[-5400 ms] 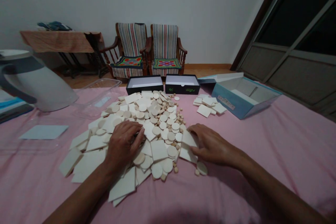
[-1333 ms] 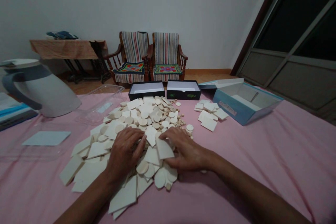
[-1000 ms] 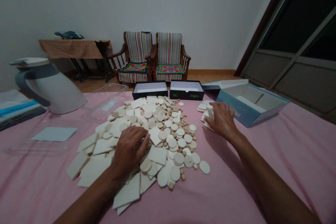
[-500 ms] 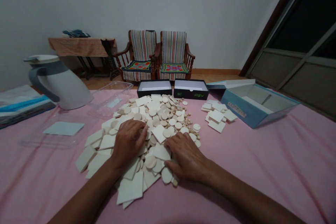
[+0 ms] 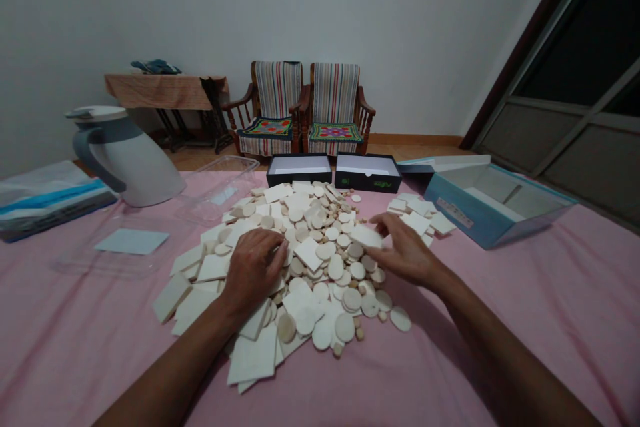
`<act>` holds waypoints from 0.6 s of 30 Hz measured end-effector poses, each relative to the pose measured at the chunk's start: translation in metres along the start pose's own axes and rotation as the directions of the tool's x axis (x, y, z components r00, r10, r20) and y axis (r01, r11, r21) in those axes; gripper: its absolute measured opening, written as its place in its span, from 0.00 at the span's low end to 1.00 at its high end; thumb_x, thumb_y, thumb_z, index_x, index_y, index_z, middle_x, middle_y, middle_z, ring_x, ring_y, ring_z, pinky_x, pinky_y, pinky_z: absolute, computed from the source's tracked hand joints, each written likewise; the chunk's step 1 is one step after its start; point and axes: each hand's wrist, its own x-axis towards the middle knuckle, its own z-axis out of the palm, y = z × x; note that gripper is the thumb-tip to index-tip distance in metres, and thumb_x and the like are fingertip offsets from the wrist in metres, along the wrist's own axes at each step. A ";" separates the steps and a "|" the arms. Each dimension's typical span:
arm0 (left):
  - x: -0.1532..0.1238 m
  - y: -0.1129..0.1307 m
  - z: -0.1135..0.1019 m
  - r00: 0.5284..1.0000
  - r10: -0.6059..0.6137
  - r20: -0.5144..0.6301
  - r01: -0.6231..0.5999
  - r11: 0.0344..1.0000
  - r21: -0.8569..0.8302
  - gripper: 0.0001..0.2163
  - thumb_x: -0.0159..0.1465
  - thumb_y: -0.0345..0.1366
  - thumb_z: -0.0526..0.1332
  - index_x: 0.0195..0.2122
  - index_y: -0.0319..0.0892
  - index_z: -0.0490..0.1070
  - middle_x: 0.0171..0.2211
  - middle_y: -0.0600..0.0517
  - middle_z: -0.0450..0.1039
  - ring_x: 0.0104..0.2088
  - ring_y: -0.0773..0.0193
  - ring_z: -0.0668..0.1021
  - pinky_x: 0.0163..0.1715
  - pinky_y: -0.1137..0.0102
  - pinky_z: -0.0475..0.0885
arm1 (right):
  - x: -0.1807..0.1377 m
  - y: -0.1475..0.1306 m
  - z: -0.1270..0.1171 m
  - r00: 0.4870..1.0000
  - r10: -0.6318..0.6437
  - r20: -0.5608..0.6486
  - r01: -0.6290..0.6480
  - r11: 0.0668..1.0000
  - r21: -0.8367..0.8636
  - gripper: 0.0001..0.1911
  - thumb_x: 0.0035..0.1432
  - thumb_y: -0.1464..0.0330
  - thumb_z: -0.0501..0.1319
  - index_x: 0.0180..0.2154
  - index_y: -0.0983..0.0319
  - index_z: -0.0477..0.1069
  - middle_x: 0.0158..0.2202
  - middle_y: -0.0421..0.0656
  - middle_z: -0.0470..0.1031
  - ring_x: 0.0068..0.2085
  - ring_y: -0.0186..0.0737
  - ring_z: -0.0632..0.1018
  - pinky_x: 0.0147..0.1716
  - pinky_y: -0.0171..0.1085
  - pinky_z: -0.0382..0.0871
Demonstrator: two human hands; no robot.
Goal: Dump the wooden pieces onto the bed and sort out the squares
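A large heap of pale wooden pieces, made up of squares, round discs and small cubes, spreads over the pink cloth. My left hand rests on the heap's left side, fingers loosely bent and thumb apart; nothing shows in its grasp. At the right edge of the heap, my right hand pinches a flat pale wooden tile between thumb and fingers. The tile is tilted, so its full outline is unclear. Just beyond that hand lies a smaller pile of square wooden tiles.
Two black boxes stand behind the heap. An open blue box is at the right. On the left are clear plastic trays, a white-and-grey jug and a blue-and-white package. Two armchairs stand by the wall.
My right hand has risen from the front of the heap and moved right, now with a pale tile in its fingers. Discs and cubes spread further right. My left hand stays in place.
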 end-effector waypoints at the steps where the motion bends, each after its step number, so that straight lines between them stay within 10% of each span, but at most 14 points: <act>1: 0.000 0.000 0.000 1.000 0.003 -0.003 -0.003 1.000 0.001 0.10 0.65 0.36 0.54 0.32 0.41 0.73 0.34 0.47 0.77 0.39 0.57 0.76 0.43 0.59 0.69 | 0.004 0.014 -0.003 0.994 0.041 -0.101 -0.050 0.995 -0.089 0.21 0.49 0.64 0.62 0.45 0.63 0.65 0.39 0.49 0.70 0.39 0.47 0.71 0.39 0.44 0.65; 6: 0.002 -0.001 -0.001 0.999 0.014 -0.029 -0.014 1.000 0.004 0.10 0.65 0.37 0.54 0.32 0.42 0.73 0.34 0.47 0.77 0.39 0.56 0.76 0.42 0.58 0.69 | 0.009 0.040 0.005 0.928 -0.031 -0.370 -0.065 0.968 -0.244 0.18 0.55 0.64 0.59 0.47 0.63 0.67 0.45 0.53 0.69 0.47 0.55 0.70 0.44 0.51 0.63; 11: 0.004 -0.005 -0.005 0.999 -0.017 -0.034 0.018 0.999 0.030 0.12 0.66 0.38 0.53 0.32 0.41 0.73 0.33 0.47 0.77 0.38 0.57 0.76 0.42 0.61 0.69 | 0.002 -0.013 0.035 0.974 -0.217 -0.066 0.216 0.976 -0.027 0.12 0.57 0.67 0.58 0.44 0.61 0.67 0.42 0.48 0.72 0.46 0.47 0.71 0.45 0.46 0.64; 18: 0.002 -0.012 -0.001 0.999 -0.011 -0.050 0.014 0.998 0.057 0.11 0.66 0.38 0.53 0.32 0.41 0.72 0.33 0.47 0.76 0.37 0.57 0.75 0.40 0.63 0.68 | 0.008 -0.071 0.063 0.959 -0.217 0.181 0.256 0.939 -0.229 0.23 0.54 0.57 0.61 0.46 0.65 0.66 0.45 0.54 0.71 0.46 0.52 0.68 0.46 0.50 0.59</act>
